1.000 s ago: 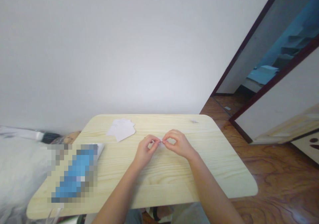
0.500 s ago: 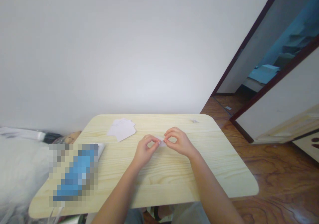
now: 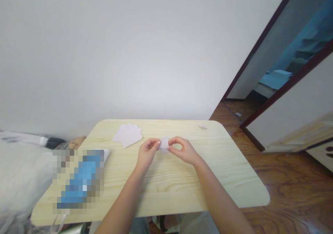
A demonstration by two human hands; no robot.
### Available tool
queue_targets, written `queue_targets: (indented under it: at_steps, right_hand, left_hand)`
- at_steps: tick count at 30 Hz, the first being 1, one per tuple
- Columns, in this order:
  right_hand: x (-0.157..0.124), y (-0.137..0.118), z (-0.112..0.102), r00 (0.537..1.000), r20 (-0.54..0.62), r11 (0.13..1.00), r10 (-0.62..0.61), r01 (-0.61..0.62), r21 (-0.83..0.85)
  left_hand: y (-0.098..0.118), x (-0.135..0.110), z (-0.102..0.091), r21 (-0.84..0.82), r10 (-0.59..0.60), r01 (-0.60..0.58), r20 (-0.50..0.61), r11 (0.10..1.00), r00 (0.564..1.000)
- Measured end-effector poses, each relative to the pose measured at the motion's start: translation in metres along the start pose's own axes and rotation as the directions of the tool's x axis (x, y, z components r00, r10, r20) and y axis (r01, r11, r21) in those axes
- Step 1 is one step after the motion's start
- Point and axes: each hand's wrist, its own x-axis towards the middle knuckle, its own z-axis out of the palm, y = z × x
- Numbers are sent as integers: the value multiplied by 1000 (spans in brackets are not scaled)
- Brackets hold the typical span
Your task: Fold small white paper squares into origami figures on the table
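Both hands meet over the middle of a light wooden table (image 3: 221, 178). My left hand (image 3: 146, 153) and my right hand (image 3: 182, 150) each pinch one side of a small white folded piece of paper (image 3: 164, 144), held just above the tabletop. The fingers of both hands are curled, with thumb and forefinger closed on the paper's edges. A loose pile of white paper sheets (image 3: 128, 135) lies beyond my left hand, toward the far left of the table.
A blurred blue and grey object (image 3: 79, 178) lies on the table's left side. A tiny paper scrap (image 3: 203, 127) sits near the far right edge. A white wall stands behind the table; wooden floor and an open doorway (image 3: 283, 71) are to the right.
The small paper has been lifted off the tabletop and turned more upright between my fingers. Both hands shifted slightly left and toward the far side.
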Motion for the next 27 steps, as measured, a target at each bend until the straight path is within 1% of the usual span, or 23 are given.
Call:
queue_targets:
  at_steps: [2, 4, 6, 7, 9, 10, 11, 12, 14, 16, 19, 22, 24, 27]
  right_hand:
    - [0, 0, 10, 998, 30, 998, 53, -54, 37]
    - [0, 3, 16, 992, 68, 987, 109, -117, 113]
    - [1, 7, 19, 983, 111, 962, 143, -165, 217]
    - [2, 10, 19, 980, 121, 945, 158, -186, 270]
    - [4, 12, 20, 974, 111, 909, 199, -226, 350]
    - [4, 12, 20, 970, 95, 895, 222, -241, 374]
    - [5, 12, 20, 968, 79, 884, 239, -251, 394]
    - [5, 12, 21, 966, 70, 875, 249, -255, 411]
    - [6, 11, 21, 967, 66, 859, 245, -248, 447]
    - [7, 11, 21, 968, 64, 844, 243, -243, 478]
    - [6, 12, 23, 965, 55, 833, 256, -249, 494]
    - [5, 13, 24, 968, 37, 859, 250, -239, 453]
    - [3, 14, 25, 970, 28, 884, 241, -231, 407]
    - [1, 14, 25, 974, 20, 911, 225, -218, 349]
  left_hand:
    - [-2, 0, 1, -8, 9, -9, -5, 1000, 1000]
    - [-5, 1, 2, -15, 29, -29, -10, 999, 1000]
    - [-7, 0, 2, 21, 80, -79, -61, 997, 995]
    - [-7, -1, 1, 75, 122, -114, -110, 991, 986]
    - [-4, -4, 1, 235, 230, -181, -201, 955, 952]
    - [-3, -6, 1, 318, 287, -211, -213, 924, 934]
    - [-1, -8, 2, 374, 333, -244, -194, 895, 923]
    - [1, -10, 3, 390, 362, -287, -134, 875, 922]
    - [4, -13, 6, 379, 398, -358, -30, 853, 917]
    - [4, -15, 9, 349, 408, -390, 25, 852, 913]
    - [0, -14, 12, 296, 364, -361, 48, 884, 930]
    - [-3, -13, 11, 273, 314, -316, 51, 909, 948]
    - [-4, -12, 10, 284, 311, -312, 50, 907, 949]
    - [-3, -12, 9, 306, 333, -338, 68, 890, 940]
